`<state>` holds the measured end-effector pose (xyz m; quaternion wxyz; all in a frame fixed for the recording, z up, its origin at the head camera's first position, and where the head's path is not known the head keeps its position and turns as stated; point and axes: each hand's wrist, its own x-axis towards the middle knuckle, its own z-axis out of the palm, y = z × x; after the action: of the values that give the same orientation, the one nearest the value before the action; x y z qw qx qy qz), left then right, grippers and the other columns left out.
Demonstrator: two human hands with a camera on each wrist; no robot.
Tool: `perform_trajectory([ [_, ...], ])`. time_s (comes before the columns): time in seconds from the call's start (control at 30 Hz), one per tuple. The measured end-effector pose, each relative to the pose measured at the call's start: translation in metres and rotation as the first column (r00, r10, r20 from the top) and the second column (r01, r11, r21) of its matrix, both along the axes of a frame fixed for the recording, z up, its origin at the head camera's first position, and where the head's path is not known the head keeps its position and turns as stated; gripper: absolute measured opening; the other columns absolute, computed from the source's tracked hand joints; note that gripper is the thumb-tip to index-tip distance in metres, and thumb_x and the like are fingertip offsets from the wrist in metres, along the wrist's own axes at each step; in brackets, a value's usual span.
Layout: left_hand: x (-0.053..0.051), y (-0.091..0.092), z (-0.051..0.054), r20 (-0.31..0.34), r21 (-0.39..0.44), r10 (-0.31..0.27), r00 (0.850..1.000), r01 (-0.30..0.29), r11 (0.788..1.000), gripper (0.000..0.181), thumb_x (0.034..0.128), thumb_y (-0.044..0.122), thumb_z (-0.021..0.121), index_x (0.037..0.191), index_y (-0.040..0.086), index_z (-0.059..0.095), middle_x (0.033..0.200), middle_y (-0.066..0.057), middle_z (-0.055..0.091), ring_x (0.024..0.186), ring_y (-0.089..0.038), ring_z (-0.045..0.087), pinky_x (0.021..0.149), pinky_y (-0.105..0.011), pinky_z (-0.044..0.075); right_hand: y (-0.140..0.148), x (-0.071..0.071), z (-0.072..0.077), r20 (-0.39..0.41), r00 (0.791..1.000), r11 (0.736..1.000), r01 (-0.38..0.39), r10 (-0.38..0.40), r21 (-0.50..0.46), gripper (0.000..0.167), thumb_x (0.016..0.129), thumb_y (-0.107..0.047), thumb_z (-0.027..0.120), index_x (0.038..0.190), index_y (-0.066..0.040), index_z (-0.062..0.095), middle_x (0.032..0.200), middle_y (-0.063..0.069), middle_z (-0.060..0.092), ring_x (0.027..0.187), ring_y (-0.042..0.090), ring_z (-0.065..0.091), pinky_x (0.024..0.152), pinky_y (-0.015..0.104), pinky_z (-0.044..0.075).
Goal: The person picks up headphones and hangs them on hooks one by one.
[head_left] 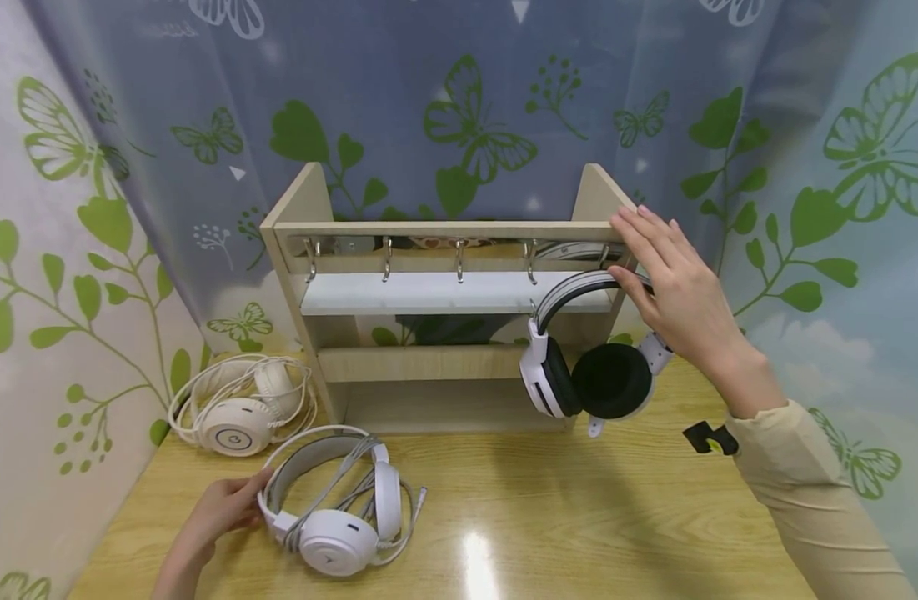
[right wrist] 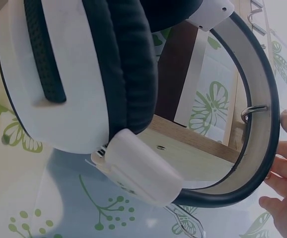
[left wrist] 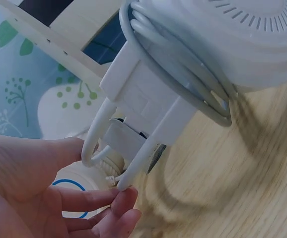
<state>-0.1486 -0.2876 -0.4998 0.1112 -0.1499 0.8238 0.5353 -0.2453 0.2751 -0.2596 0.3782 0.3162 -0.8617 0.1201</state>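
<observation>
In the head view, white headphones (head_left: 338, 543) with a grey cord wound about them are at the front left. My left hand (head_left: 222, 510) pinches their headband between thumb and fingers; the left wrist view shows this hand (left wrist: 39, 183) at the two thin band wires (left wrist: 95, 131). At the right end of a wooden rack (head_left: 443, 226), black and white headphones (head_left: 616, 379) hang by the headband from a metal hook (right wrist: 254, 110). My right hand (head_left: 676, 287) lies with straightened fingers over the rack's upper right corner, thumb beside that headband. Contact with the band is unclear.
Cream headphones (head_left: 237, 427) with a tangled cable lie left of the rack. Several metal hooks (head_left: 460, 260) line its upper rail, above a white shelf (head_left: 428, 293). A patterned curtain (head_left: 398, 108) hangs behind. The wooden table (head_left: 519, 492) extends in front.
</observation>
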Motion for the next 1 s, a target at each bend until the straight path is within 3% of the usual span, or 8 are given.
perform_trajectory([
  [0.17,0.0,0.001,0.003,-0.02,-0.036,-0.033,0.999,0.032,0.999,0.059,0.1073,0.033,0.05,0.129,-0.022,0.054,0.093,-0.006,0.074,0.077,-0.004,0.065,0.071,-0.024,0.058,0.0,0.0,0.0,-0.006,1.0,1.0,-0.003,0.003,-0.001,0.058,0.107,-0.037,0.051,0.154,-0.005,0.041,0.157,0.016,0.042,0.15,0.03,0.032,0.125,0.048,0.018],
  [0.33,0.0,0.001,0.006,-0.04,-0.051,-0.053,0.998,0.051,0.997,0.059,0.1081,0.034,0.048,0.131,-0.021,0.053,0.102,-0.01,0.073,0.087,-0.004,0.064,0.078,-0.026,0.058,0.0,0.0,0.0,-0.006,1.0,1.0,0.001,-0.001,-0.002,0.057,0.105,-0.031,0.055,0.154,-0.005,0.042,0.157,0.017,0.043,0.15,0.03,0.032,0.125,0.047,0.018],
  [0.57,-0.001,0.003,0.011,-0.078,-0.035,-0.06,0.995,0.057,0.998,0.062,0.1077,0.036,0.049,0.136,-0.019,0.05,0.108,-0.013,0.072,0.089,-0.003,0.064,0.08,-0.025,0.059,0.0,0.001,0.0,0.009,1.0,1.0,0.02,-0.02,0.004,0.06,0.102,-0.022,0.062,0.155,-0.006,0.04,0.157,0.017,0.042,0.151,0.03,0.031,0.125,0.047,0.017],
  [0.8,0.0,0.008,0.019,-0.114,0.0,-0.061,0.992,0.061,0.998,0.063,0.1072,0.037,0.051,0.14,-0.017,0.047,0.121,-0.02,0.069,0.091,0.002,0.063,0.081,-0.024,0.058,0.0,0.001,0.0,0.007,1.0,1.0,0.013,-0.013,0.002,0.057,0.106,-0.032,0.054,0.155,-0.005,0.041,0.157,0.017,0.042,0.15,0.03,0.031,0.125,0.047,0.018],
  [1.0,0.001,0.013,0.026,-0.136,0.0,-0.068,0.988,0.069,0.998,0.063,0.1071,0.038,0.05,0.142,-0.014,0.047,0.133,-0.025,0.062,0.094,0.006,0.061,0.083,-0.025,0.058,0.0,0.001,0.0,0.006,1.0,1.0,0.014,-0.014,0.003,0.057,0.106,-0.031,0.054,0.155,-0.006,0.041,0.157,0.017,0.042,0.15,0.03,0.032,0.125,0.047,0.017],
])
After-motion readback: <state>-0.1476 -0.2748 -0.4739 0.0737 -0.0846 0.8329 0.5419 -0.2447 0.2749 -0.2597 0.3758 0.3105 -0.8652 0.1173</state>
